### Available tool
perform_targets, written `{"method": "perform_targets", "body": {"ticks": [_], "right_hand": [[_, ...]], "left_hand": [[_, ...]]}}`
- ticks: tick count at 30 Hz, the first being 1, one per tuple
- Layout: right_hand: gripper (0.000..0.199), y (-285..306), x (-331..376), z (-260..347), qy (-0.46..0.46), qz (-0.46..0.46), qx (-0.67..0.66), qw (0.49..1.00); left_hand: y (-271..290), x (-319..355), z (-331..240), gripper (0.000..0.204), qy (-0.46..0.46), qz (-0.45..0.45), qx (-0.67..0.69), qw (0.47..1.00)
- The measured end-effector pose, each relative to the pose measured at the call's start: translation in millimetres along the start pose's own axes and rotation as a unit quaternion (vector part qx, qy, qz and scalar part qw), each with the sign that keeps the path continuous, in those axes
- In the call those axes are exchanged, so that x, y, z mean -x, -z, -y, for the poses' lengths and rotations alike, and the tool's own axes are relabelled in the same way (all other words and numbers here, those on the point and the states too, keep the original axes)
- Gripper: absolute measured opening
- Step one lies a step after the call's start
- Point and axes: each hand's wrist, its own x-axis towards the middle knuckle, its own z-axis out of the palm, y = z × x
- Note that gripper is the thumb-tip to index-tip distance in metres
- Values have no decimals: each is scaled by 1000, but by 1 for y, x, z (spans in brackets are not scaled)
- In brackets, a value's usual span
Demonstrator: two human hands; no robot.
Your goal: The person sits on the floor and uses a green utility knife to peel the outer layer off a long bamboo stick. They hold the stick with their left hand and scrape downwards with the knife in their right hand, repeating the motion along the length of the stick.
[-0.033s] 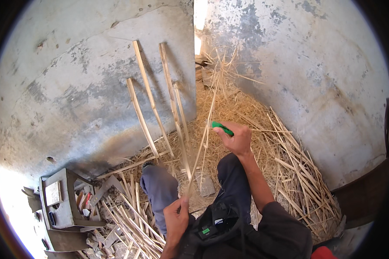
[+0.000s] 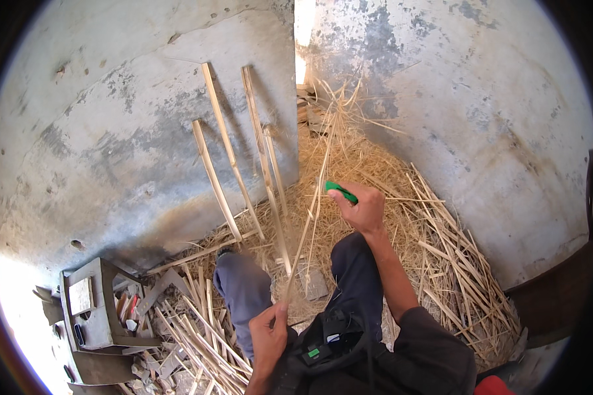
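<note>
My left hand (image 2: 270, 328) is in front of my left knee, thumb and fingers closed on the near end of a long thin wooden strip (image 2: 301, 252). The strip slants up and away from me, between my knees. Beyond my right knee, my right hand (image 2: 364, 207) is wrapped round a green-handled tool (image 2: 341, 191). The tool's tip is at the strip; its blade or working edge is too small to make out. Thin curled fibres (image 2: 339, 112) fan out at the strip's far end.
Several split sticks (image 2: 219, 112) lean against the left wall (image 2: 112, 151). Pale shavings (image 2: 369, 161) cover the floor ahead. Stick piles lie to the right (image 2: 464, 263) and near left (image 2: 201, 329), beside a grey box-like stand (image 2: 102, 309) with odds and ends inside.
My right hand and the green-handled tool have shifted very slightly to the right. The fanned fibres at the far end have moved a little. My left hand stays in place.
</note>
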Motion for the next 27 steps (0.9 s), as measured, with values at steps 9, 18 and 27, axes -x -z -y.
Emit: {"method": "perform_targets", "body": {"ticks": [9, 18, 27], "right_hand": [[42, -10, -37, -57, -74, 11, 70, 995], [47, -7, -82, -112, -150, -7, 115, 982], [56, 2, -98, -122, -292, 129, -119, 940]], "left_hand": [[7, 14, 15, 31, 21, 24, -9, 999], [8, 17, 15, 28, 13, 38, -17, 999], [16, 6, 12, 27, -31, -7, -31, 999]]}}
